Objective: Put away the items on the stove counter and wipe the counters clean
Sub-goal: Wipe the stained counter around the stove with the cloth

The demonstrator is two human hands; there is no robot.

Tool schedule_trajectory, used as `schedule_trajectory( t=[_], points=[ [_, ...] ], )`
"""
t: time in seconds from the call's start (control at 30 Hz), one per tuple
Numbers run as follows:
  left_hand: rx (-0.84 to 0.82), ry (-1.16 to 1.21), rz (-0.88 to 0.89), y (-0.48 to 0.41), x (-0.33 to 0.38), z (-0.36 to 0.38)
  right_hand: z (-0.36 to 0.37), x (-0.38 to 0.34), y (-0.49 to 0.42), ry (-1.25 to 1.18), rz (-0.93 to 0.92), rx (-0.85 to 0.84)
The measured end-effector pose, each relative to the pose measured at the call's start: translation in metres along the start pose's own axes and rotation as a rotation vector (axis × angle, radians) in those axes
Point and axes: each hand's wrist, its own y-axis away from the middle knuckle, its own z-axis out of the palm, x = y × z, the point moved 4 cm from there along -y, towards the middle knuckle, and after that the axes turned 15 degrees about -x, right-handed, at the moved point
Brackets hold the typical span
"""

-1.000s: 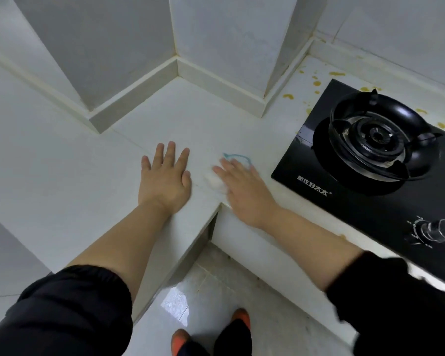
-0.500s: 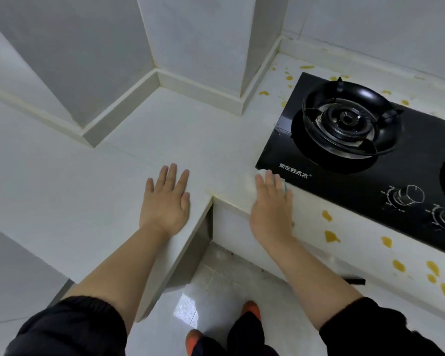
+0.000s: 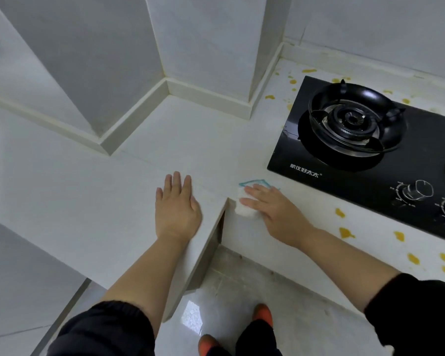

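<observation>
While the left hand (image 3: pixel 176 209) lay flat, released, on the surface (image 3: pixel 75 191), the right hand (image 3: pixel 275 213), fingers straight, pressed a white cloth (image 3: pixel 243 211) against the surface's inner corner, near the stove (image 3: pixel 350 179).

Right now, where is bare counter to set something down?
Bare counter lies between the left hand and the pillar, and left of that hand. Yellow spots ring the stove; the right hand presses the cloth beside it.

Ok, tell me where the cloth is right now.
In the head view, the cloth lies flat under the right hand at the counter's inner corner, between the left hand and the stove's front-left corner.
</observation>
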Motion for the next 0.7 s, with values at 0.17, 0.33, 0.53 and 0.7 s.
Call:
schedule_trajectory(
  t=[0.17, 0.33, 0.53, 0.7],
  points=[
    [0.01, 0.017, 0.021, -0.001, -0.001, 0.0, 0.013, -0.068, -0.071, 0.001, 0.043, 0.061],
    [0.028, 0.035, 0.025, 0.0, -0.002, -0.004, 0.005, -0.055, -0.046, 0.024, 0.037, -0.044],
    [0.01, 0.005, 0.026, 0.002, 0.0, -0.003, 0.0, 0.005, 0.032, 0.002, 0.394, 0.093],
    [0.015, -0.023, 0.019, -0.001, 0.003, -0.001, 0.009, -0.038, -0.054, 0.08, 0.293, 0.077]
  ],
)
